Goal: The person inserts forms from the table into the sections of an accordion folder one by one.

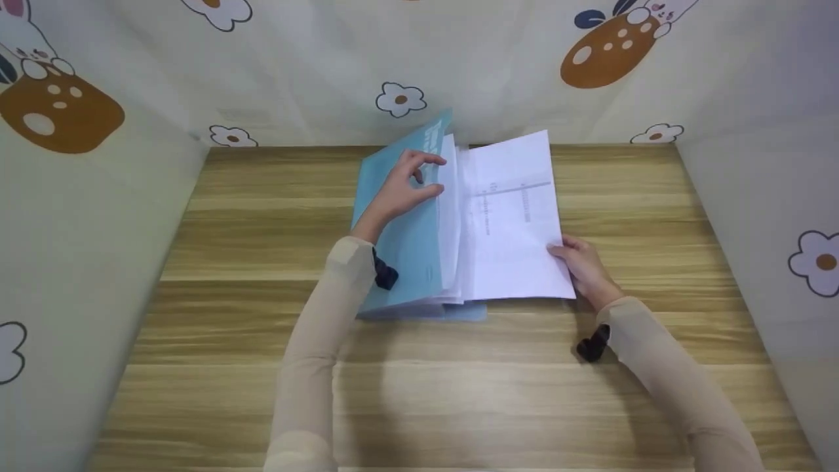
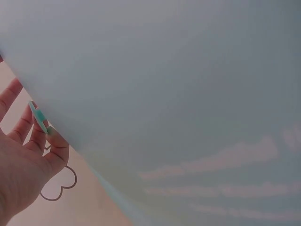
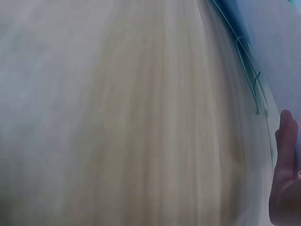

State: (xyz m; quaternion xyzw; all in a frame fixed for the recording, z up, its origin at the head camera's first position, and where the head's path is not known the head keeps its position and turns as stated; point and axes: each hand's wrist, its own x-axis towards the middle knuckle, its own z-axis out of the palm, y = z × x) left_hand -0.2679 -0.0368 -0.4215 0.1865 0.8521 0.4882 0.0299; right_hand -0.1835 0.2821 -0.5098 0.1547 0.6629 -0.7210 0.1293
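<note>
A folder with a light blue cover (image 1: 400,223) stands partly open on the table, its white sheets fanned. My left hand (image 1: 406,187) is at the cover's raised free edge, thumb and index finger curved with a gap between their tips. In the left wrist view the cover fills most of the picture, and a small teal piece (image 2: 39,117) of unclear kind shows by the thumb. My right hand (image 1: 583,262) grips the right edge of a printed white page (image 1: 514,229), thumb on top and fingers beneath. The right wrist view shows part of that hand (image 3: 286,176) against the page.
The wood-grain table (image 1: 242,314) meets a pale patterned cloth (image 1: 314,72) at the back and both sides. A thin teal cord (image 3: 244,61) loops along the folder's edge in the right wrist view. Below the pages, part of a blue backing (image 1: 467,312) sticks out.
</note>
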